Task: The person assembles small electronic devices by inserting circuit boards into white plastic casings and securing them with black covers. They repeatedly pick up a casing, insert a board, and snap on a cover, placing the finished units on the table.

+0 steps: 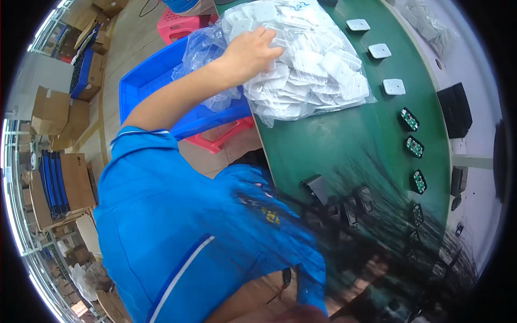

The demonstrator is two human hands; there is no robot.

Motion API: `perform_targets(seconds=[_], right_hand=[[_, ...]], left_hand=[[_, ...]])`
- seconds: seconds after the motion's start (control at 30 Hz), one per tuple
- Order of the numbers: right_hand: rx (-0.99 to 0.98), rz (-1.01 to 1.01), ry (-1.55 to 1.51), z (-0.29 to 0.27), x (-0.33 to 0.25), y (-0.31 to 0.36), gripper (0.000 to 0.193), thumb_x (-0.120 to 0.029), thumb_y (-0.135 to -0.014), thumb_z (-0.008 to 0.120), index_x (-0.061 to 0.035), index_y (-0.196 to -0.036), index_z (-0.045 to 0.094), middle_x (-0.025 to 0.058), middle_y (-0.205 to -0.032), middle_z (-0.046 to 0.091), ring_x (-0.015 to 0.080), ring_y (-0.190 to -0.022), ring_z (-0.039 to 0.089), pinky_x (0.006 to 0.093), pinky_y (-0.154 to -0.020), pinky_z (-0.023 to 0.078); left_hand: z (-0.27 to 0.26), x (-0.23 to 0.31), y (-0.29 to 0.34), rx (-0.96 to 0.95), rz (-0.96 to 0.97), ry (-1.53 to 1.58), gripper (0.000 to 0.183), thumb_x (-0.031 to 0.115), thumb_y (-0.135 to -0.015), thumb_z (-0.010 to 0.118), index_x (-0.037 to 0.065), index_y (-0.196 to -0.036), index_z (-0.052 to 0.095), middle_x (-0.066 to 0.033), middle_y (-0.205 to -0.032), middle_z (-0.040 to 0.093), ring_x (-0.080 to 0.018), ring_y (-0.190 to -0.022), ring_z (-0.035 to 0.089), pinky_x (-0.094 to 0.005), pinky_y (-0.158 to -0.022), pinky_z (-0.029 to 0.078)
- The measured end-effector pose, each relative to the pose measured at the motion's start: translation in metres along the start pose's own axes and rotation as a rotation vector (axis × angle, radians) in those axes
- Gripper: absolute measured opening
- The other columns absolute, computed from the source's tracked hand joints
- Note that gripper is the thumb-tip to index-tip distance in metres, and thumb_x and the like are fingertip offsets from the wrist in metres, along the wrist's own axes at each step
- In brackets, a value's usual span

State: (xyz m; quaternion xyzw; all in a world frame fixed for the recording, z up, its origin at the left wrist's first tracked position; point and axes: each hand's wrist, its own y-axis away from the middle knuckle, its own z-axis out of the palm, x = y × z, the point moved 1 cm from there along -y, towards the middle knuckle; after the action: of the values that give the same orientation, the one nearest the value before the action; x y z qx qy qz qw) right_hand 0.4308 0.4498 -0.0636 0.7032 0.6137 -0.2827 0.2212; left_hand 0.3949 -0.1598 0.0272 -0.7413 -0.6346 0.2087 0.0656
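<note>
My left hand (253, 54) lies on a clear plastic bag (323, 81) full of white, flat, rounded covers at the far end of the table. Its fingers are bent and spread apart over the covers, with no piece plainly held. Strands of dark hair mostly hide my right hand (371, 272), low in the picture over the table, and its fingers cannot be made out. Between the two hands, several black plastic housings (316, 188) lie on the green table (323, 142), partly behind the hair.
Along the table's right side runs a row of white covers (394, 86) and black housings with green circuit boards (414, 146). A blue bin (140, 86) holding clear plastic stands beside the table, near a pink stool (215, 141). Cardboard boxes (78, 180) line the left.
</note>
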Motion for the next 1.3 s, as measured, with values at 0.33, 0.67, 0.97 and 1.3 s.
perform_targets(seconds=[0.33,0.67,0.97,1.3], right_hand=[[0.167,0.063,0.033,-0.009,-0.015,0.011,0.009,0.000,-0.084,0.062,0.0004,-0.093,0.058,0.0080,-0.084,0.059,0.0172,-0.071,0.057,0.0279,-0.063,0.049],[0.121,0.075,-0.707,0.018,-0.135,0.000,0.010,-0.002,-0.086,0.064,-0.0007,-0.088,0.055,0.0082,-0.078,0.060,0.0101,-0.061,0.055,0.0213,-0.052,0.049],[-0.020,-0.005,-0.999,0.062,-0.213,-0.004,0.021,0.001,-0.083,0.067,-0.0034,-0.095,0.051,0.0058,-0.079,0.059,0.0084,-0.059,0.056,0.0188,-0.050,0.046],[-0.149,0.073,-0.822,0.073,-0.203,-0.006,0.009,-0.002,-0.088,0.063,0.0010,-0.095,0.060,0.0049,-0.087,0.060,0.0075,-0.071,0.058,0.0187,-0.061,0.048]], left_hand=[[-0.026,0.017,0.004,-0.106,-0.461,0.921,0.016,0.017,-0.089,0.062,0.005,-0.097,0.054,-0.0081,-0.071,0.065,-0.0156,-0.060,0.062,-0.0286,-0.055,0.048],[-0.053,0.135,-0.016,-0.057,-0.369,1.316,0.025,-0.001,-0.085,0.057,0.007,-0.109,0.060,-0.0067,-0.076,0.060,-0.0127,-0.063,0.059,-0.0260,-0.059,0.048],[-0.043,0.244,-0.050,0.068,0.170,1.393,0.030,-0.004,-0.075,0.066,0.007,-0.104,0.065,-0.0101,-0.087,0.057,-0.0249,-0.072,0.061,-0.0315,-0.062,0.052],[-0.019,0.245,-0.060,-0.050,0.057,1.587,0.012,0.000,-0.080,0.066,0.001,-0.093,0.064,-0.0081,-0.079,0.059,-0.0177,-0.069,0.060,-0.0297,-0.058,0.048]])
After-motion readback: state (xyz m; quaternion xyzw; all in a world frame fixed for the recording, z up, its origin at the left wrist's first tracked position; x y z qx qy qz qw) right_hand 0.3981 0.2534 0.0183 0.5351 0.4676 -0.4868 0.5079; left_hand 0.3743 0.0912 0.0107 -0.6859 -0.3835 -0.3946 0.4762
